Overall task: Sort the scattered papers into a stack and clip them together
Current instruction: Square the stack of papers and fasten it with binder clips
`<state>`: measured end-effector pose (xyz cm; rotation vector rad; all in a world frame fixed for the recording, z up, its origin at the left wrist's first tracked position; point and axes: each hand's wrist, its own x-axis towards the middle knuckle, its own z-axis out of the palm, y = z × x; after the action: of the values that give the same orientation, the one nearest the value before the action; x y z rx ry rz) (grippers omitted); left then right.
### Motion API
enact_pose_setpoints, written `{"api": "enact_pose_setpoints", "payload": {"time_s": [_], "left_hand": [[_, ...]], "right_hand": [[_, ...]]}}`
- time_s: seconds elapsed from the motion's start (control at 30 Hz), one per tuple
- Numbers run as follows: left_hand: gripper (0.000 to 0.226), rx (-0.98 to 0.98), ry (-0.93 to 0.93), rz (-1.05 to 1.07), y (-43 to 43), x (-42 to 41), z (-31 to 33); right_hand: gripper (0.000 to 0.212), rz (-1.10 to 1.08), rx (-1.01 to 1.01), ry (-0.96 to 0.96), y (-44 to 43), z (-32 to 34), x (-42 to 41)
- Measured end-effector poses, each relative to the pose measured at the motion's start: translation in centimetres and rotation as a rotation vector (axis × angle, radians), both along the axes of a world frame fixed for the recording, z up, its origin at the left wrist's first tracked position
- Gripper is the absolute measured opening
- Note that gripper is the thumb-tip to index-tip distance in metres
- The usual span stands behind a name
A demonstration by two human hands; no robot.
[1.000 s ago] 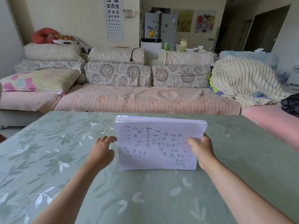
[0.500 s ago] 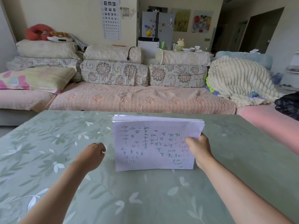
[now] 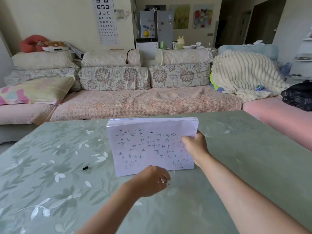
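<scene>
Our right hand (image 3: 194,146) grips the paper stack (image 3: 148,142) on edge on the desk (image 3: 239,149); our left hand (image 3: 148,181) pinches a metal clip (image 3: 164,180), a black clip (image 3: 85,168) lying apart.

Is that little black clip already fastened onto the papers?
No, the black binder clip lies alone on the table, apart from the paper stack standing to its right.

We see the stack of papers (image 3: 152,146) standing on its lower edge on the table (image 3: 236,166), our right hand (image 3: 195,146) gripping its right edge, our left hand (image 3: 150,181) just before it pinching a metal clip (image 3: 163,180), a binder clip (image 3: 85,168) lying to its left, and the sofa (image 3: 143,103) behind the table.
</scene>
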<state>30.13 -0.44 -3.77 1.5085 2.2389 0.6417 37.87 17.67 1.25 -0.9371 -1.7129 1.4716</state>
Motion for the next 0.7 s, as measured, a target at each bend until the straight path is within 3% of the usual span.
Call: {"api": "enact_pose_setpoints", "payload": {"time_s": [0.2, 0.27, 0.37, 0.43, 0.5, 0.57, 0.63, 0.7], "left_hand": [[0.034, 0.055, 0.307, -0.074, 2.9, 1.3, 0.3], [0.028, 0.330, 0.375, -0.068, 3.2, 1.3, 2.9], [0.029, 0.744, 0.766, -0.018, 4.3, 0.2, 7.9], [0.054, 0.652, 0.957, 0.106, 5.1, -0.8, 11.0], [0.069, 0.366, 1.009, 0.157, 5.6, -2.2, 12.7], [0.058, 0.157, 0.964, 0.167, 5.7, -3.6, 13.3], [0.042, 0.128, 0.833, 0.163, 5.0, -4.3, 13.4], [0.037, 0.183, 0.824, 0.139, 4.4, -4.6, 13.0]], "right_hand": [[0.020, 0.015, 0.020, 0.009, 0.3, -0.2, 0.1], [0.018, 0.012, 0.043, 0.001, 0.4, -0.3, 0.1], [0.018, 0.035, 0.081, 0.002, 0.4, -0.1, 0.2], [0.017, 0.064, 0.070, 0.021, 0.3, 0.2, 0.3], [0.015, 0.077, 0.061, 0.016, 0.4, 0.2, 0.4], [0.013, 0.081, 0.069, 0.002, 0.4, 0.1, 0.4], [0.007, 0.081, 0.069, -0.005, 0.5, 0.0, 0.4], [0.009, 0.078, 0.075, -0.013, 0.6, -0.1, 0.4]]}}
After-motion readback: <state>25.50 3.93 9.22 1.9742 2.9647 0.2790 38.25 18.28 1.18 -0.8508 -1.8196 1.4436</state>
